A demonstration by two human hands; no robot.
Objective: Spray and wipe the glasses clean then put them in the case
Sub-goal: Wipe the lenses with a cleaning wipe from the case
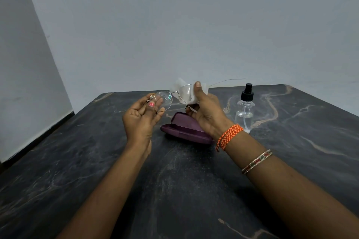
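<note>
Thin metal-framed glasses [165,101] are held up above the table between both hands. My left hand [140,118] grips the left lens at its rim with thumb and fingertips. My right hand [206,110] pinches a white wipe [186,93] around the right lens, thumb on top. One temple arm sticks out to the right past the hand. A purple glasses case [186,129] lies shut on the table just below the hands, partly hidden by my right wrist. A clear spray bottle [245,108] with a black nozzle stands upright to the right of the case.
The dark marble-patterned table [97,161] runs to a far edge against a grey wall [174,25]. Its left edge meets another wall with a dark skirting strip. An orange thread band and a bangle sit on my right wrist.
</note>
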